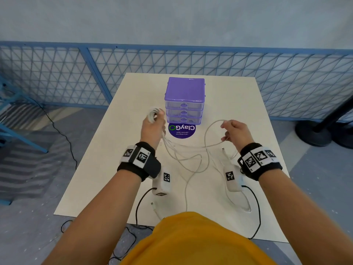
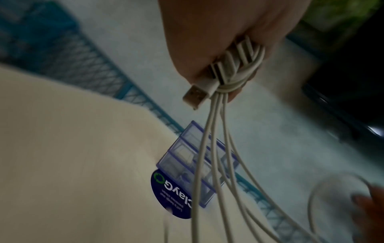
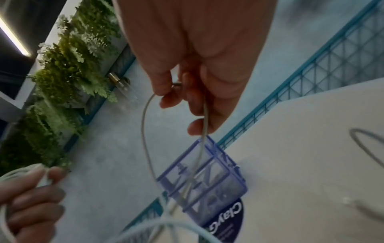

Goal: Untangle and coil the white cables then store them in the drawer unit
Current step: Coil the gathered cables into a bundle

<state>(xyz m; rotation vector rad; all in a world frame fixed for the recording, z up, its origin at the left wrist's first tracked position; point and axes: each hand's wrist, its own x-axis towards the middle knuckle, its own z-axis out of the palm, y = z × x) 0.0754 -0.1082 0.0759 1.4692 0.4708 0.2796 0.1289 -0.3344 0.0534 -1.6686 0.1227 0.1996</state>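
My left hand (image 1: 155, 116) is raised left of the purple three-drawer unit (image 1: 184, 101) and grips a small coil of white cable (image 1: 153, 113). In the left wrist view the coil (image 2: 239, 65) is wrapped in my left hand (image 2: 234, 78), a USB plug (image 2: 195, 95) sticks out, and several strands hang down. My right hand (image 1: 224, 131) pinches a wide loop of white cable (image 1: 208, 131) to the right of the unit; its fingers (image 3: 166, 92) hold this loop (image 3: 145, 131) at two spots. More white cable (image 1: 191, 161) lies tangled on the table (image 1: 238, 104). All drawers look closed.
A round purple sticker (image 1: 181, 131) lies just before the drawer unit. Black cords (image 1: 256, 213) run from the wrist devices over the table's near edge. A blue mesh fence (image 1: 286, 73) stands behind the table, a black stand base (image 1: 313, 132) on the floor to the right.
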